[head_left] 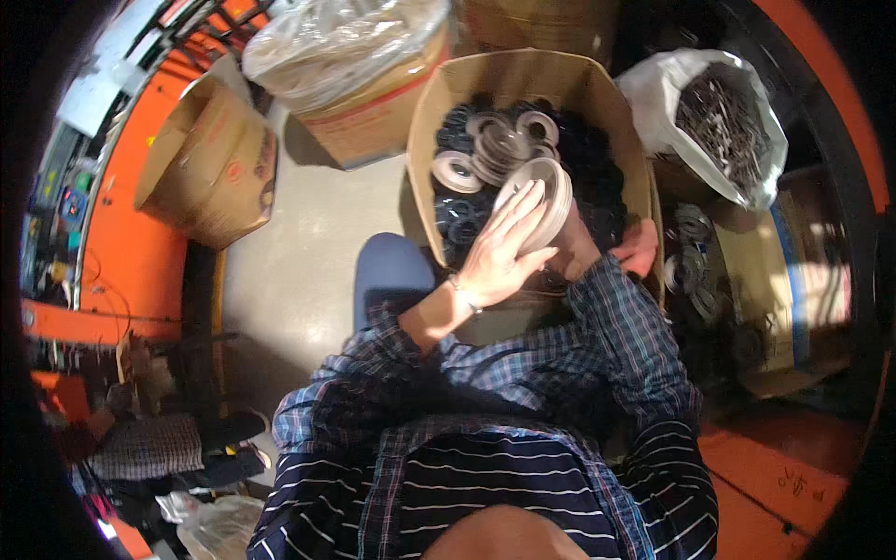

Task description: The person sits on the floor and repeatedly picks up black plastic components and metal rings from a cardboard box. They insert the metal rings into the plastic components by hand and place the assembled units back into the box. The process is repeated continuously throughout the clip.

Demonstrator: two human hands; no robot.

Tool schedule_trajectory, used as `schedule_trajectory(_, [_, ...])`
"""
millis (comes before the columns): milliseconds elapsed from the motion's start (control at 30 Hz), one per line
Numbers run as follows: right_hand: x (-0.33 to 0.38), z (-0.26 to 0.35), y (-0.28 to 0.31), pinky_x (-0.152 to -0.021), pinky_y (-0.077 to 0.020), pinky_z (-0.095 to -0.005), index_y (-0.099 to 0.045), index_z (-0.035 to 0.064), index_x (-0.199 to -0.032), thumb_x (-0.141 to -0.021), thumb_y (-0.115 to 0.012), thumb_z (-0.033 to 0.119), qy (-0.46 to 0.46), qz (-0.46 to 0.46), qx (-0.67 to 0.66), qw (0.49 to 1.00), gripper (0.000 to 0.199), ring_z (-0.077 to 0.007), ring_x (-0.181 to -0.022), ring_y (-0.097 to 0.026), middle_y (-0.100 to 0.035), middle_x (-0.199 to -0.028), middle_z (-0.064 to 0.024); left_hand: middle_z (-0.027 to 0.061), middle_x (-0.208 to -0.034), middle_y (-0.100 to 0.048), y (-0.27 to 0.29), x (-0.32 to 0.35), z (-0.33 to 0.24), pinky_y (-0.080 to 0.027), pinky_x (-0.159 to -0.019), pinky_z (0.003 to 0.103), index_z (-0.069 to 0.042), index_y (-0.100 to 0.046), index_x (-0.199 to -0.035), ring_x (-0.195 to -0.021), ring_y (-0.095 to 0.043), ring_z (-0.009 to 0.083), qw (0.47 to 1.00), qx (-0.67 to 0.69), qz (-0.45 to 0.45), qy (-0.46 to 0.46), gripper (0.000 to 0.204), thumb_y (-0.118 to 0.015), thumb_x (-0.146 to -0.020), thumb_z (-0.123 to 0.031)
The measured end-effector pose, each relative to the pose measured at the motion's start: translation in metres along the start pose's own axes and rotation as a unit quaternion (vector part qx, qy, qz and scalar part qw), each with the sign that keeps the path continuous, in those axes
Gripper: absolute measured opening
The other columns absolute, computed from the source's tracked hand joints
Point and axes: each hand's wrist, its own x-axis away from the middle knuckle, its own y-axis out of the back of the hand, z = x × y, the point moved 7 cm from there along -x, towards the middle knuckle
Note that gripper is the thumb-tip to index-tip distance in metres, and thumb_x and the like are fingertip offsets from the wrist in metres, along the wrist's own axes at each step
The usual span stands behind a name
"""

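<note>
My left hand (504, 247) lies with its fingers stretched across the near-left side of a stack of pale, translucent plastic rings (557, 201). My right hand (576, 245) grips the same stack from its right side, its fingers partly hidden behind the rings. Together the two hands hold the tilted stack over the near part of an open cardboard box (425, 140). Inside the box, more pale rings (499, 145) lie in a loose heap on top of many black round parts (457, 219). One pale ring (456, 172) rests apart near the box's left wall.
Left of the box stand a plastic-lined carton (373, 117) and a brown carton (210, 168). A white sack (658, 93) of thin dark pieces is at the right, above grey ring-shaped parts (693, 266). Something reddish (637, 247) sits at the box's right rim. My knee (392, 271) nears the box.
</note>
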Motion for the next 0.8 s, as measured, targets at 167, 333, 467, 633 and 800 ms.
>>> schedule_trajectory(167, [-0.003, 0.021, 0.02, -0.066, -0.0515, -0.0297, -0.052, 0.0075, -0.132, -0.093, -0.049, 0.063, -0.026, -0.071, 0.393, 0.916, 0.068, -0.0201, -0.075, -0.066, -0.069, -0.086, -0.0106, 0.0096, -0.126, -0.06, -0.008, -0.004, 0.055, -0.045, -0.099, 0.032, 0.001, -0.049, -0.135, -0.113, -0.058, 0.017, 0.856, 0.383, -0.056, 0.342, 0.047, -0.064, -0.094, -0.017])
schedule_trajectory(333, [0.002, 0.058, -0.014, -0.082, -0.0533, -0.036, -0.049, 0.002, -0.128, -0.075, -0.081, 0.033, 0.257, -0.047, 0.533, 0.805, 0.069, -0.0237, -0.099, -0.067, -0.062, -0.116, -0.019, 0.0093, -0.124, -0.061, -0.011, -0.012, 0.074, -0.046, -0.096, 0.03, 0.001, -0.051, -0.134, -0.112, -0.059, 0.0167, 0.785, 0.542, -0.103, 0.283, 0.041, -0.058, -0.098, -0.016])
schedule_trajectory(467, [-0.014, 0.017, 0.017, -0.058, -0.0553, -0.031, -0.053, -0.0003, -0.121, -0.088, -0.069, 0.033, 0.028, -0.1, 0.29, 0.952, 0.05, -0.0207, -0.071, -0.068, -0.067, -0.106, -0.0152, 0.0129, -0.135, -0.054, -0.025, -0.002, 0.074, -0.041, -0.103, 0.032, -0.001, -0.049, -0.138, -0.122, -0.053, 0.0202, 0.877, 0.344, 0.001, 0.336, 0.051, -0.064, -0.093, -0.02])
schedule_trajectory(633, [-0.022, -0.019, 0.061, -0.056, -0.0514, -0.0295, -0.066, -0.0028, -0.099, -0.097, -0.053, 0.048, -0.162, -0.035, 0.202, 0.965, 0.052, -0.0181, -0.067, -0.067, -0.069, -0.076, -0.0119, 0.0198, -0.148, -0.042, -0.011, -0.011, 0.076, -0.031, -0.113, 0.034, -0.001, -0.044, -0.143, -0.139, -0.039, 0.0262, 0.949, 0.219, 0.008, 0.225, 0.058, -0.065, -0.091, -0.017])
schedule_trajectory(800, [-0.038, 0.023, 0.108, -0.06, -0.0485, -0.0311, -0.064, -0.0019, -0.085, -0.093, -0.061, 0.032, -0.034, -0.166, 0.46, 0.872, 0.035, -0.0124, -0.064, -0.061, -0.064, -0.072, -0.0073, 0.0131, -0.143, -0.051, -0.004, -0.006, 0.122, -0.034, -0.11, 0.03, 0.0, -0.047, -0.14, -0.131, -0.047, 0.0196, 0.862, 0.313, 0.048, 0.394, 0.048, -0.058, -0.095, -0.013])
